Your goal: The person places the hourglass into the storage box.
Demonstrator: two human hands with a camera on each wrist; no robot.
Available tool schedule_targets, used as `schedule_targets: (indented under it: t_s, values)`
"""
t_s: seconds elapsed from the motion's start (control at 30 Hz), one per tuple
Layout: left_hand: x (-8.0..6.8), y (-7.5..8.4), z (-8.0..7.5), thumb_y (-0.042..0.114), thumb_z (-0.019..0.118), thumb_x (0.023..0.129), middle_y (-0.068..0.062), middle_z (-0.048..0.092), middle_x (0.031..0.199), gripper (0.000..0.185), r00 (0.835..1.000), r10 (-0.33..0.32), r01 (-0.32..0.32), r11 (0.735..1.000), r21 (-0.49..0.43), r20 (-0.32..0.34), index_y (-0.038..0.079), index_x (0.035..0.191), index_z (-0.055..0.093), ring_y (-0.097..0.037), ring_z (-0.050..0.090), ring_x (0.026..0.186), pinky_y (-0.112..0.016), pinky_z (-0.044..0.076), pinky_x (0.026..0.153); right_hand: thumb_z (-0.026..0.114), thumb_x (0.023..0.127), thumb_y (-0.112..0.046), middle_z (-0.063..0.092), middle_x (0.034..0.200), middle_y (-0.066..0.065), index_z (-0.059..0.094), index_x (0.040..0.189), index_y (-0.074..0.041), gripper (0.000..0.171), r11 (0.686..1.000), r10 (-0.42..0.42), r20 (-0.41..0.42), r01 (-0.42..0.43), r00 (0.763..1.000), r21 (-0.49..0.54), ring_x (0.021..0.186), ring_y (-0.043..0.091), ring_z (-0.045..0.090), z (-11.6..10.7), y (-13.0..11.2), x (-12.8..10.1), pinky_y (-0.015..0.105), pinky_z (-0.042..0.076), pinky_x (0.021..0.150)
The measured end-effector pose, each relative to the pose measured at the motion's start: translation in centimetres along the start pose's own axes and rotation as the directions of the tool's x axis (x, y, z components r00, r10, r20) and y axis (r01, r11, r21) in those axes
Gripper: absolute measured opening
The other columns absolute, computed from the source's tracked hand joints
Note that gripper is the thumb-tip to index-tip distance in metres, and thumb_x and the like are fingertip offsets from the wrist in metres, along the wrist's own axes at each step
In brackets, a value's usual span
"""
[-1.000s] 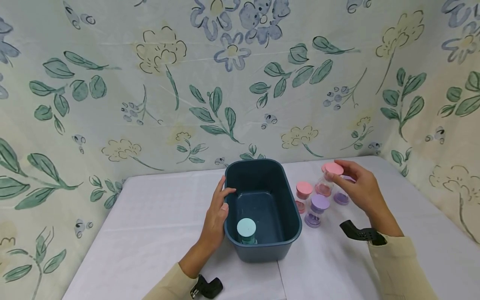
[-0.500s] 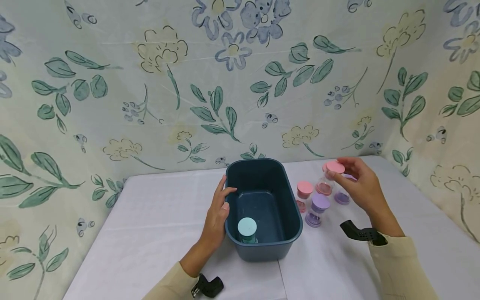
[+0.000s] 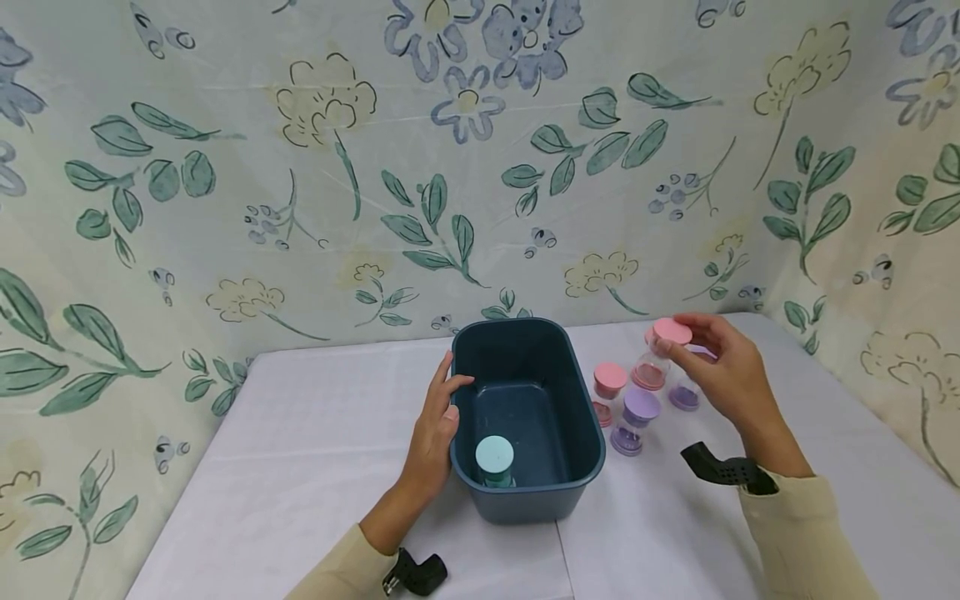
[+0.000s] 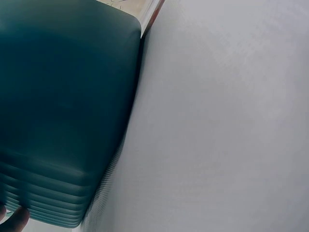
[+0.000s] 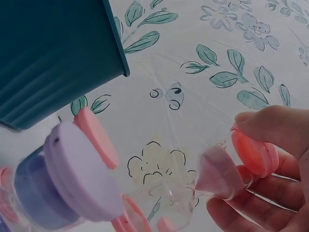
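No text, label, brand, number or sign can be read on anything in any view.

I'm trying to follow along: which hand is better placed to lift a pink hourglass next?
Probably the right hand: it holds one pink hourglass by its top. The left hand touches the blue bin, on the side away from that hourglass.

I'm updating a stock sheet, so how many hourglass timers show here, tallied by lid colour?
Pink timers: 2 plainly seen, one of them pinched in the right hand; a third behind that one can't be ruled out
Purple timers: 2, one partly hidden
Light teal timer: 1, inside the bin
Total: 5 plainly seen
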State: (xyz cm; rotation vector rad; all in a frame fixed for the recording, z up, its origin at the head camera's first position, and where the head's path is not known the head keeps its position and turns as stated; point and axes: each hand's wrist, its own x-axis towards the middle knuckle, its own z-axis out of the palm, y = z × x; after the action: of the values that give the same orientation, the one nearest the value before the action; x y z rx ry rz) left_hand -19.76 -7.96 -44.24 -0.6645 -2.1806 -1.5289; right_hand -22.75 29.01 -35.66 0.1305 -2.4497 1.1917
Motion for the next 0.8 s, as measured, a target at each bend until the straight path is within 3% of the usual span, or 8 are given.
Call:
schedule_targets:
  t_s: [0.33,0.8]
  values:
    - [0.1,0.1,-0.1,0.021,0.030,0.099,0.001,0.013,0.161,0.041,1.000,0.002,-0.002,1.000,0.007,0.000,0.023,0.137,0.046,-0.023,0.013,0.147,-0.068,0.017,0.107,0.070,0.088,-0.031,0.057,0.128,0.008,0.053,0.135,-0.010,0.053,0.999,-0.039,-0.018,0.039,0.999,0.023,0.111,0.009,0.054,-0.2,-0.8,-0.1,0.003,0.042,0.079]
    - [0.2,0.1,-0.2,0.029,0.029,0.101,-0.003,0.012,0.162,0.042,1.000,0.012,-0.012,1.000,-0.006,0.008,0.014,0.137,0.047,-0.024,0.012,0.147,-0.068,0.017,0.107,0.073,0.086,-0.025,0.059,0.129,0.009,0.055,0.134,-0.011,0.053,0.997,-0.076,-0.037,0.077,0.996,0.030,0.107,-0.002,0.052,-0.7,-2.6,-0.4,0.003,0.043,0.079]
